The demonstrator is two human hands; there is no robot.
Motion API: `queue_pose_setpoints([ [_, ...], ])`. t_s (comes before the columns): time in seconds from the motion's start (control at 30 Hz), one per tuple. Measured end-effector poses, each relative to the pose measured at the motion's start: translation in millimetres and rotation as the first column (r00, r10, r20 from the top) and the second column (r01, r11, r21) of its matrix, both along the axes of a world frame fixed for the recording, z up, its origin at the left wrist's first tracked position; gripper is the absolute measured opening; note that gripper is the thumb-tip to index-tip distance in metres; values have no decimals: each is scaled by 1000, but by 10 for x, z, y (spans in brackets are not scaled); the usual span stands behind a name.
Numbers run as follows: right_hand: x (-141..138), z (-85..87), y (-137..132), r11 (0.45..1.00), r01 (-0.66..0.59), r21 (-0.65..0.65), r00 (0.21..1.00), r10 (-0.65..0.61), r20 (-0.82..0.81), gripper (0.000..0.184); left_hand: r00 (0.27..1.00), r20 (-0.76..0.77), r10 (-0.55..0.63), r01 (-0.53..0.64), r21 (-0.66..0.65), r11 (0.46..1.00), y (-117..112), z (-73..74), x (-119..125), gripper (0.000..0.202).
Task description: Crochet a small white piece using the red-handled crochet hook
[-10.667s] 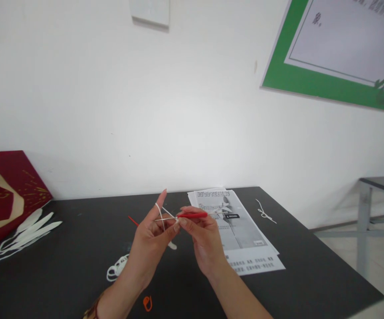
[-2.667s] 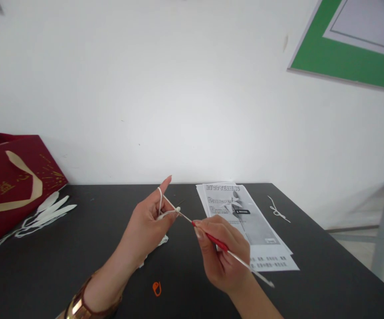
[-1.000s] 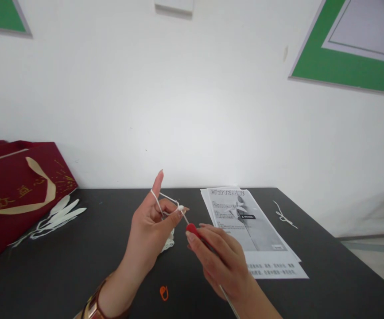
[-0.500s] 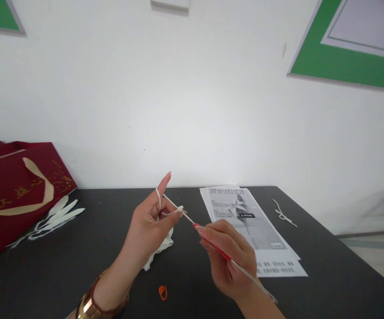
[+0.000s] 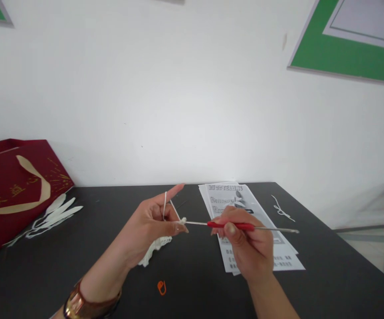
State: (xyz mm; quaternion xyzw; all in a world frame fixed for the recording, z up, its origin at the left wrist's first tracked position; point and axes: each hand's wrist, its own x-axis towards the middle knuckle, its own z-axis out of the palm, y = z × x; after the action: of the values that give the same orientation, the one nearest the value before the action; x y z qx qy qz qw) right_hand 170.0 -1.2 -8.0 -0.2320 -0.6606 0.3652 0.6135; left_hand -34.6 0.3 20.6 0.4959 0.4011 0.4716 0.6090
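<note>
Between thumb and fingers, my left hand (image 5: pixel 152 223) pinches a small bit of white crochet work (image 5: pixel 183 220). White yarn (image 5: pixel 165 204) loops around its raised index finger and runs down to the stitches. My right hand (image 5: pixel 245 239) grips a crochet hook (image 5: pixel 236 226) by its red handle, thumb on the near side. The hook lies nearly level, its left metal end in the stitches and its other metal end sticking out to the right. Below my left hand, a bunch of white yarn (image 5: pixel 157 249) rests on the table, partly hidden by the hand.
An orange stitch marker (image 5: pixel 161 288) lies on the black table (image 5: pixel 192 301) near the front. Printed sheets (image 5: pixel 265 261) are behind my right hand, with a tied white cord (image 5: pixel 282 211) farther right. White leaf-shaped pieces (image 5: pixel 57 212) lie beside a dark red bag (image 5: pixel 12 177) at left.
My right hand has turned and risen slightly to the right, bringing the hook from slanted to nearly level. My left index finger has tipped lower and to the right. The view has shifted a little.
</note>
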Motion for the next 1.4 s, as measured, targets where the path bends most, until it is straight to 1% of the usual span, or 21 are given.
queue_pose_setpoints([
  [0.13, 3, 6, 34, 997, -59, -42, 991, 53, -125, 14, 997, 22, -68, 69, -55, 996, -16, -8, 6, 80],
  [0.3, 7, 27, 45, 993, -95, -69, 978, 80, -192, 15, 987, 60, -147, 153, -93, 984, -30, -19, 13, 79],
  [0.5, 16, 27, 65, 977, -139, -161, 967, 99, -233, 18, 975, 88, -205, 214, -113, 970, -46, -56, 5, 74],
  [0.67, 11, 29, 85, 974, -166, -153, 960, 124, -252, 18, 964, 108, -241, 252, -108, 962, -49, -76, 6, 71],
  [0.9, -6, 50, 77, 966, -203, -162, 949, 154, -274, 19, 947, 133, -291, 307, -117, 945, -56, -61, -8, 70],
  [1.13, -48, 57, 80, 938, -228, -263, 939, 140, -314, 22, 935, 108, -338, 349, -116, 930, -51, -50, -15, 74],
  [1.23, -50, 51, 77, 941, -226, -251, 942, 146, -303, 22, 935, 96, -342, 351, -108, 930, -51, -52, -28, 74],
  [1.4, -34, 43, 70, 954, -231, -191, 943, 171, -287, 19, 928, 110, -355, 367, -123, 922, -44, -70, -35, 74],
])
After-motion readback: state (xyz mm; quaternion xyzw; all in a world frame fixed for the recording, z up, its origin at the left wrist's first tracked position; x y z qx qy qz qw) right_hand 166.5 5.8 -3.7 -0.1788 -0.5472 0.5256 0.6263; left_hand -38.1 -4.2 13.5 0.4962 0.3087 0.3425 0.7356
